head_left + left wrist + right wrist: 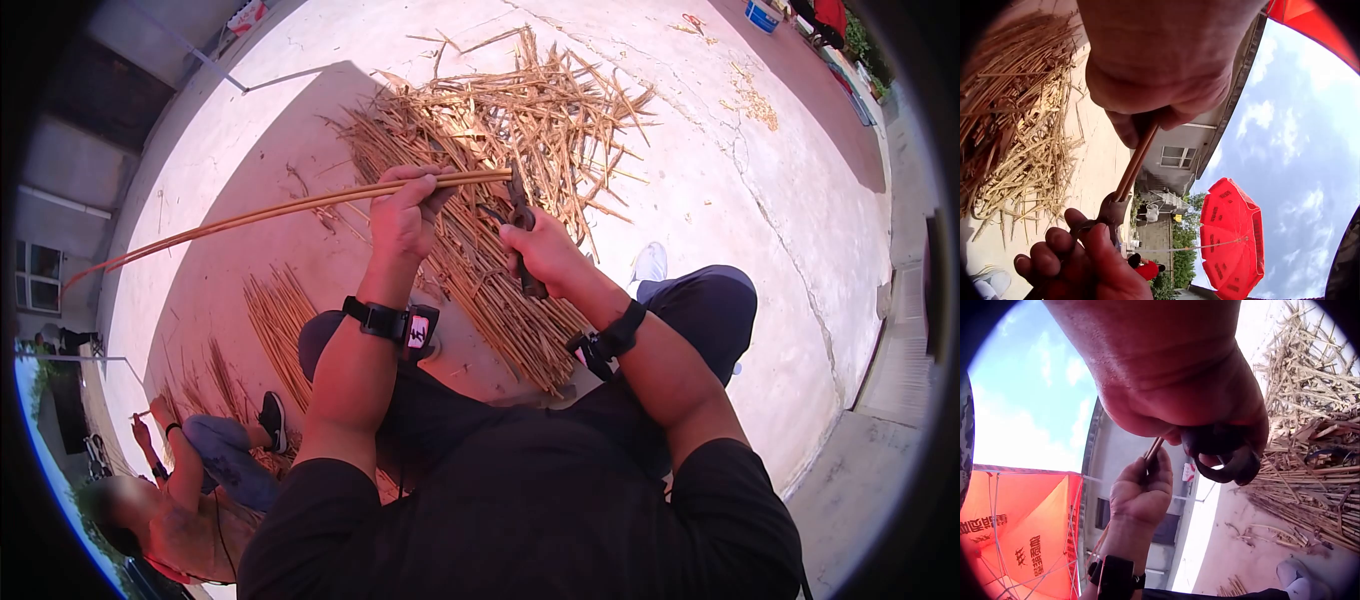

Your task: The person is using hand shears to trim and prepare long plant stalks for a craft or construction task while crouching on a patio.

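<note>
My left hand (403,222) holds two long, thin tan stalks (270,207) between thumb and fingers. Their long ends bow away to the left; their short ends point right. Around the handles of dark metal shears (521,216) curl the fingers of my right hand (552,252). In the left wrist view, the blades of the shears (1112,211) meet the tips of the stalks (1138,164). A looped handle (1244,467) juts below my right hand in the right wrist view.
A big heap of dry stalks (480,130) lies on the concrete before me, with a smaller bundle (278,325) to its left. Another person (190,480) sits at lower left. A bucket (763,15) stands far right; a red umbrella (1230,234) rises behind.
</note>
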